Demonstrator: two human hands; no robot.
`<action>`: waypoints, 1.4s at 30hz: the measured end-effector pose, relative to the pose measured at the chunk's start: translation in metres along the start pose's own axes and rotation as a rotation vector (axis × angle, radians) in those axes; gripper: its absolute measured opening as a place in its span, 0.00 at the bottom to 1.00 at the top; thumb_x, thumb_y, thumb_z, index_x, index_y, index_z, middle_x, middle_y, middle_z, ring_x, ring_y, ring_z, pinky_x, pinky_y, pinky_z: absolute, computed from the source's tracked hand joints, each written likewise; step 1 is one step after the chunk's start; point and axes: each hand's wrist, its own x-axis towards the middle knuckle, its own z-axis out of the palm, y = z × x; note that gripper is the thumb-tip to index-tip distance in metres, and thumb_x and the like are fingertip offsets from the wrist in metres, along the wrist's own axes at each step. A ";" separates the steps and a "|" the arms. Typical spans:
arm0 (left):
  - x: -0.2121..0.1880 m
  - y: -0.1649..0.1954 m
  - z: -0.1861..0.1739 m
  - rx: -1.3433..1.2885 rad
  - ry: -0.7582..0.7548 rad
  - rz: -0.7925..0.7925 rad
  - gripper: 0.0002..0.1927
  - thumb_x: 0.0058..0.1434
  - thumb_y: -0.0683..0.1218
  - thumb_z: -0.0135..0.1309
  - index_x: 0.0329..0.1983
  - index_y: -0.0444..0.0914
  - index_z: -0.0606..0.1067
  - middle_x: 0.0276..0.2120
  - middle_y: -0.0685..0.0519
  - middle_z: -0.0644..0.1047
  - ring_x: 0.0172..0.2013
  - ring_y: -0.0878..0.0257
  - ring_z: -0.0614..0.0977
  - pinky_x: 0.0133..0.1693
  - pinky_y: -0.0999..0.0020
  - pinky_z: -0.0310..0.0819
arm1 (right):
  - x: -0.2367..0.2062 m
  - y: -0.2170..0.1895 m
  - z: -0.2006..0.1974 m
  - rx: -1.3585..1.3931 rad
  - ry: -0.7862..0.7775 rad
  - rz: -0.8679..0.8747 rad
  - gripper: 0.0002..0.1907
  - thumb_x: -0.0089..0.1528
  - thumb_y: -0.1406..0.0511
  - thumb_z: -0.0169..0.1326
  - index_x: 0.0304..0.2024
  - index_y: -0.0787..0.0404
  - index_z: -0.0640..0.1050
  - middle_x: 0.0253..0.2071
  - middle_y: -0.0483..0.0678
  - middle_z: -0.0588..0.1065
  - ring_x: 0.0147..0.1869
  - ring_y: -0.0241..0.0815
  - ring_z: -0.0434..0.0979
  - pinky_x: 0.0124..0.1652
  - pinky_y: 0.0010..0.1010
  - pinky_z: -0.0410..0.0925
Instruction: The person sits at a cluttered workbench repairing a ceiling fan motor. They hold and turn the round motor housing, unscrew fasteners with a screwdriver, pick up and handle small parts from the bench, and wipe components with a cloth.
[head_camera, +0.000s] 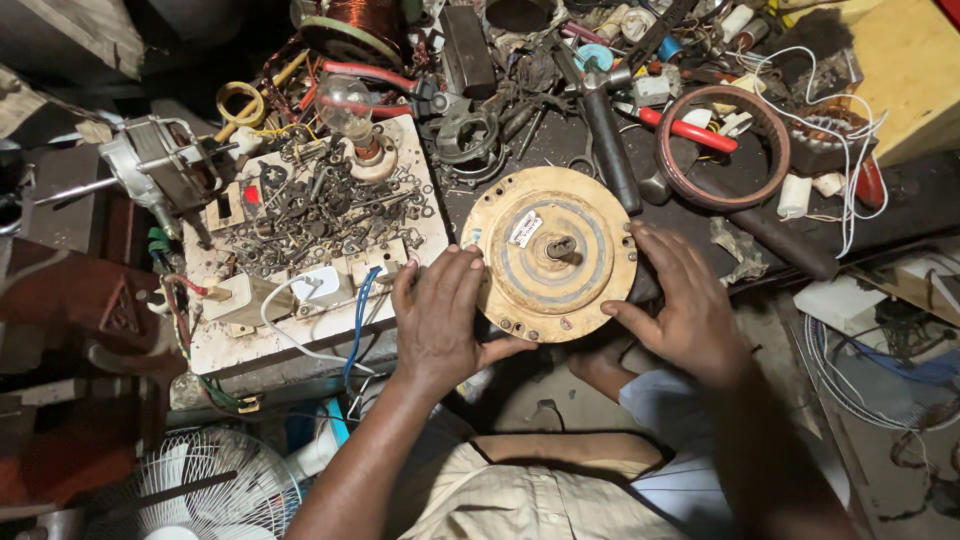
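Observation:
A round cream-coloured motor housing (548, 252) with a short shaft at its centre and a small sticker lies flat at the near edge of a cluttered workbench. My left hand (438, 318) grips its left rim, fingers on top and thumb under the lower edge. My right hand (680, 305) holds its right rim, fingers spread along the edge. Both hands steady the disc between them.
A white switchboard (300, 330) piled with several screws and a light bulb (346, 105) sits to the left. A hammer (610, 145), red-handled pliers (690, 130), a copper winding ring (725, 145) and wires crowd the back. A white fan guard (215, 490) stands at lower left.

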 end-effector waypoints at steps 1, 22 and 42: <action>0.000 0.000 0.000 0.004 0.000 0.001 0.57 0.48 0.77 0.63 0.65 0.32 0.64 0.64 0.44 0.70 0.66 0.49 0.69 0.69 0.44 0.44 | 0.003 0.001 0.000 -0.005 -0.012 -0.020 0.43 0.56 0.54 0.67 0.67 0.68 0.66 0.66 0.61 0.69 0.70 0.62 0.69 0.66 0.48 0.64; -0.002 -0.002 0.004 0.006 0.010 -0.010 0.55 0.48 0.78 0.62 0.64 0.34 0.66 0.66 0.44 0.68 0.68 0.50 0.67 0.68 0.44 0.46 | -0.035 0.002 -0.006 -0.118 0.013 0.031 0.24 0.53 0.59 0.68 0.48 0.63 0.80 0.43 0.52 0.79 0.51 0.52 0.79 0.64 0.50 0.67; -0.003 -0.006 -0.015 0.071 -0.015 -0.003 0.51 0.48 0.77 0.58 0.62 0.35 0.73 0.63 0.48 0.73 0.65 0.53 0.72 0.66 0.45 0.54 | -0.029 -0.021 0.031 -0.056 0.077 -0.012 0.20 0.58 0.65 0.66 0.52 0.62 0.79 0.62 0.57 0.73 0.64 0.58 0.73 0.62 0.45 0.67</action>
